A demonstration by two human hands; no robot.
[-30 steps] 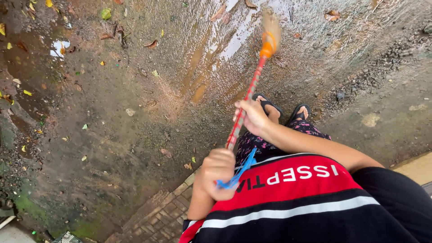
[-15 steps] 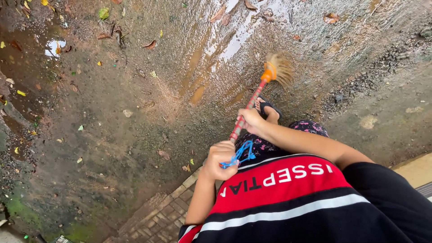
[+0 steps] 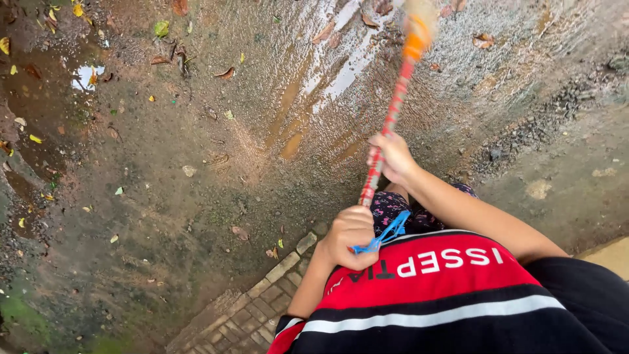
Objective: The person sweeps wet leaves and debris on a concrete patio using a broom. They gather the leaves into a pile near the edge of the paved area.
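I hold a broom with both hands. Its red patterned handle (image 3: pixel 392 118) runs up from my chest to an orange collar (image 3: pixel 414 46) and blurred straw bristles (image 3: pixel 419 12) at the top edge, over wet ground. My right hand (image 3: pixel 393 158) grips the handle midway. My left hand (image 3: pixel 350 236) is closed around the handle's near end, where a blue cord loop (image 3: pixel 388 235) hangs. My red, black and white shirt (image 3: pixel 458 295) fills the lower right.
Wet muddy ground (image 3: pixel 196 196) spreads ahead, with streaks of water (image 3: pixel 347 65) near the bristles, a puddle (image 3: pixel 85 75) at the upper left and scattered fallen leaves (image 3: pixel 226 72). A brick edging (image 3: pixel 262 295) lies by my left arm. Gravel (image 3: pixel 524 137) is at the right.
The broom head swung in toward me, then out again to the top edge, now blurred. My right hand has slid farther from my body along with it.
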